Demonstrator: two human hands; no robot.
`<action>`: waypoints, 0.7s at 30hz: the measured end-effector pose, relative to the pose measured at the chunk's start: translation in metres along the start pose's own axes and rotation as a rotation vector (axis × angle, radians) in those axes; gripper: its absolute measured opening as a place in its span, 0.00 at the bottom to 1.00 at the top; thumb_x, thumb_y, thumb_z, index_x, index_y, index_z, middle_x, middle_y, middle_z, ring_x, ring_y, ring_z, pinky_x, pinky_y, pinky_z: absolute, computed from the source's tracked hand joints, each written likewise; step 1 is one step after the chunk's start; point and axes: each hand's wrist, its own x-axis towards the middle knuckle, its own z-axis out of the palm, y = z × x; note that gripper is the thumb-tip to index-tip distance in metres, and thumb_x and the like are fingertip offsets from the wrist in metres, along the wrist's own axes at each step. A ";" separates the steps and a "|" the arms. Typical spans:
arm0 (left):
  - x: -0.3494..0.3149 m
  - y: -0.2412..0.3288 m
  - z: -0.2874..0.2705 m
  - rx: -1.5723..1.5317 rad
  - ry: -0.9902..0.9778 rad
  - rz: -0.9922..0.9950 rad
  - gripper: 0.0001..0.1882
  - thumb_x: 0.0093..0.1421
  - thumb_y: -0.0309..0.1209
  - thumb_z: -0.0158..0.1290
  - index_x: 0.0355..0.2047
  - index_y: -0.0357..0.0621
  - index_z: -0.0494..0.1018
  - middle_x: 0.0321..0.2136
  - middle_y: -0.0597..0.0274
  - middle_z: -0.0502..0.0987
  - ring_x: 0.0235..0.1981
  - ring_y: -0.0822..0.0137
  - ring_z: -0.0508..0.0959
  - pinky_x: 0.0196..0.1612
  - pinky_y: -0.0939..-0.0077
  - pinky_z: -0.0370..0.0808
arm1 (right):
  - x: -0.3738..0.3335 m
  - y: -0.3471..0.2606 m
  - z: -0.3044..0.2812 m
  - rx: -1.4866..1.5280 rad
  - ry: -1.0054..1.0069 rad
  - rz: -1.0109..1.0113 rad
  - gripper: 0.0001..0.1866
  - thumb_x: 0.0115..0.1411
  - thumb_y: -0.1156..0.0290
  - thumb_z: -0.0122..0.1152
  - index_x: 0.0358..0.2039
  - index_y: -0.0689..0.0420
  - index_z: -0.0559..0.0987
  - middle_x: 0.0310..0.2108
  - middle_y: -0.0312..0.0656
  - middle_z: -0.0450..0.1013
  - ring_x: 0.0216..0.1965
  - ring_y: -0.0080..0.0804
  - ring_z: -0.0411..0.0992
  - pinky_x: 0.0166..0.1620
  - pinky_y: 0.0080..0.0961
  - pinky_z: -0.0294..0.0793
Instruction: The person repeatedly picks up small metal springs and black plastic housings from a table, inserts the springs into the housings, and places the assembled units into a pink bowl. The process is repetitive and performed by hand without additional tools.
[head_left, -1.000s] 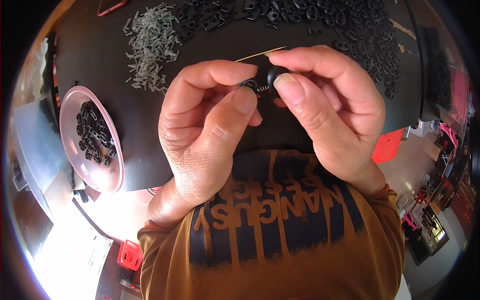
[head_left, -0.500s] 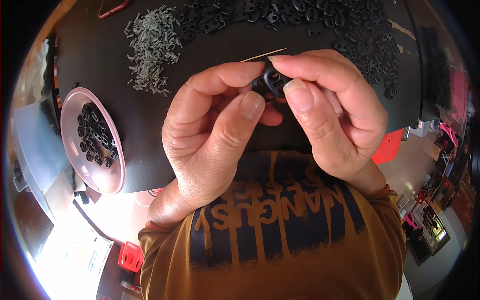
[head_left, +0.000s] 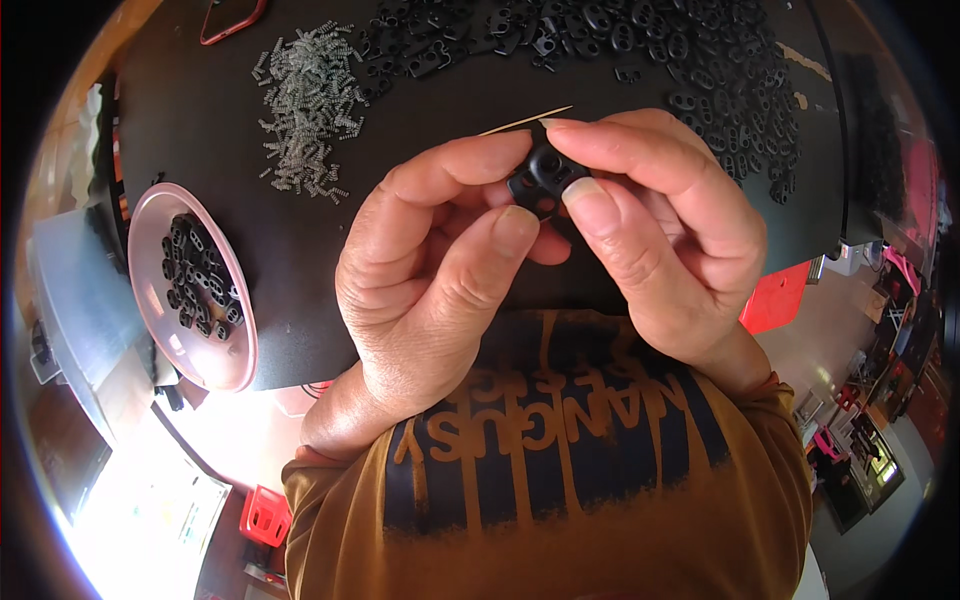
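Observation:
Between my hands is a small black plastic cord lock [head_left: 550,163] with round holes, raised above the dark table. My left hand [head_left: 430,260] pinches its left side, index fingertip at the upper edge and thumb near the lower edge. From the right, my right hand [head_left: 670,220] grips it between thumb and index finger. Just beyond my fingertips a thin wooden toothpick [head_left: 540,117] lies slantwise, its near end hidden behind my left index finger. Whether the cord lock is one piece or two fitted together, I cannot tell.
A heap of small metal springs [head_left: 310,110] lies at the far left. Many black plastic parts [head_left: 620,35] spread across the back and right. At left a pink bowl [head_left: 245,330] holds black cord locks. A red-edged phone [head_left: 232,20] lies at the far edge.
The cord lock has turned slightly, showing more of its face and holes. My left thumb now sits lower against it. The whole view has shifted a little.

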 end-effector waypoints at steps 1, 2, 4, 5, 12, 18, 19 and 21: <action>0.000 -0.001 0.000 -0.009 -0.005 0.005 0.17 0.57 0.26 0.50 0.46 0.34 0.65 0.34 0.58 0.73 0.30 0.74 0.73 0.34 0.83 0.72 | 0.000 -0.002 0.001 0.040 0.010 0.036 0.13 0.55 0.81 0.52 0.42 0.67 0.72 0.34 0.41 0.69 0.28 0.15 0.62 0.31 0.11 0.62; 0.000 -0.001 0.001 -0.018 -0.010 0.009 0.17 0.57 0.25 0.50 0.46 0.34 0.65 0.34 0.58 0.74 0.30 0.74 0.73 0.34 0.83 0.72 | 0.000 -0.003 0.002 0.081 0.021 0.071 0.13 0.55 0.81 0.52 0.42 0.67 0.72 0.34 0.41 0.69 0.28 0.15 0.62 0.31 0.11 0.62; 0.001 -0.003 0.000 -0.035 -0.008 0.010 0.16 0.57 0.25 0.49 0.46 0.34 0.65 0.33 0.57 0.74 0.29 0.74 0.73 0.34 0.83 0.72 | 0.001 -0.003 0.002 0.112 0.033 0.099 0.13 0.56 0.81 0.51 0.42 0.67 0.73 0.34 0.40 0.69 0.28 0.14 0.62 0.31 0.10 0.61; 0.001 -0.004 0.000 -0.041 -0.003 0.009 0.16 0.57 0.25 0.49 0.46 0.34 0.65 0.33 0.58 0.74 0.29 0.74 0.73 0.34 0.83 0.72 | 0.001 -0.002 0.003 0.114 0.036 0.101 0.13 0.56 0.81 0.51 0.42 0.66 0.73 0.34 0.40 0.69 0.27 0.14 0.61 0.30 0.10 0.61; 0.002 -0.004 0.001 -0.038 0.024 -0.007 0.16 0.56 0.25 0.50 0.45 0.33 0.65 0.33 0.57 0.74 0.30 0.73 0.74 0.33 0.83 0.73 | 0.003 0.003 -0.001 -0.066 0.002 -0.075 0.12 0.55 0.82 0.51 0.42 0.66 0.73 0.34 0.40 0.69 0.26 0.14 0.62 0.30 0.10 0.61; 0.002 -0.002 0.007 -0.116 0.101 -0.024 0.18 0.55 0.27 0.52 0.45 0.34 0.64 0.32 0.58 0.74 0.28 0.74 0.73 0.29 0.84 0.73 | 0.003 0.004 -0.001 -0.119 -0.011 -0.112 0.12 0.55 0.83 0.51 0.42 0.66 0.73 0.34 0.41 0.69 0.27 0.14 0.62 0.30 0.10 0.61; 0.002 -0.003 0.006 -0.104 0.078 -0.019 0.17 0.55 0.27 0.52 0.44 0.33 0.64 0.32 0.58 0.74 0.27 0.74 0.73 0.29 0.84 0.73 | 0.003 0.005 0.000 -0.125 -0.016 -0.121 0.12 0.55 0.83 0.51 0.42 0.66 0.73 0.34 0.41 0.69 0.27 0.14 0.62 0.30 0.10 0.61; 0.003 -0.005 0.003 -0.081 0.028 -0.012 0.16 0.55 0.26 0.52 0.43 0.33 0.64 0.31 0.59 0.73 0.26 0.74 0.73 0.28 0.85 0.72 | 0.002 0.005 0.001 -0.129 -0.022 -0.126 0.12 0.54 0.83 0.51 0.41 0.66 0.73 0.34 0.42 0.69 0.27 0.15 0.62 0.30 0.10 0.62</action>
